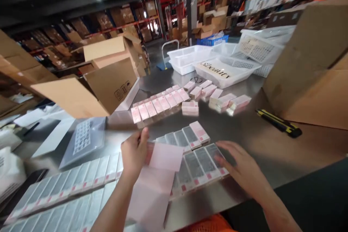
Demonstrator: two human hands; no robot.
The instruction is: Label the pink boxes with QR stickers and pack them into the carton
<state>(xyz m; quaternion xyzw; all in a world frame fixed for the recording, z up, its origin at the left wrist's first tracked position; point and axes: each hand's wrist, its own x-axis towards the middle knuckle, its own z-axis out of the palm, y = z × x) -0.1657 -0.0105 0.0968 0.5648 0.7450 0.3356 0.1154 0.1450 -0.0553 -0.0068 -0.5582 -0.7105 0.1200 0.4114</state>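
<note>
pink paper sheet (165, 156) pinched in the left hand (134, 156) above the steel worktop (261, 141); the right hand (240, 168), fingers spread, rests on the rows of flat grey-and-pink packets (199, 161) just beside it.

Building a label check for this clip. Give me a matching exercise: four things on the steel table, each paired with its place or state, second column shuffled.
Things:
1. pale pink paper sheet
2. black and yellow utility knife
3. white plastic tray with dark lettering
4. open brown cardboard box lying on its side

Places or states:
A. far end of the table, among other white trays
B. held in the fingers of the left hand
C. left of the far row of pink boxes
D. lying flat at the foot of the big carton on the right

Pairs: 1-B, 2-D, 3-A, 4-C
</note>
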